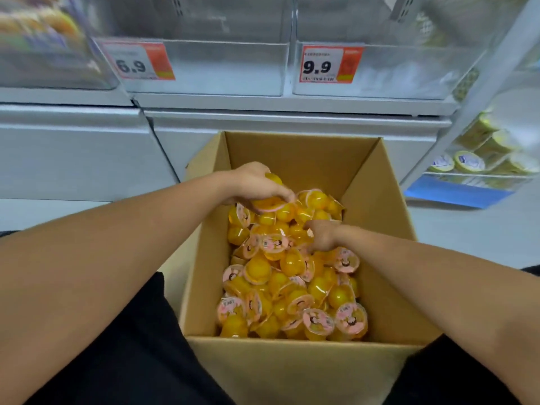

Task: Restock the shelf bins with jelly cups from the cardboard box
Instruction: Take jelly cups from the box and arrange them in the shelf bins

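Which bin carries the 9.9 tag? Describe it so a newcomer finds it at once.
Start at the open cardboard box of yellow jelly cups on the floor. On the shelf straight above its far edge stand clear plastic bins side by side. Take the right bin: its front tag reads 9.9, while its left neighbour's reads 6.9.

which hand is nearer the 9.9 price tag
Left. The left hand, gripping jelly cups, is at the box's far end below the 9.9 price tag; the right hand reaches in nearer the person.
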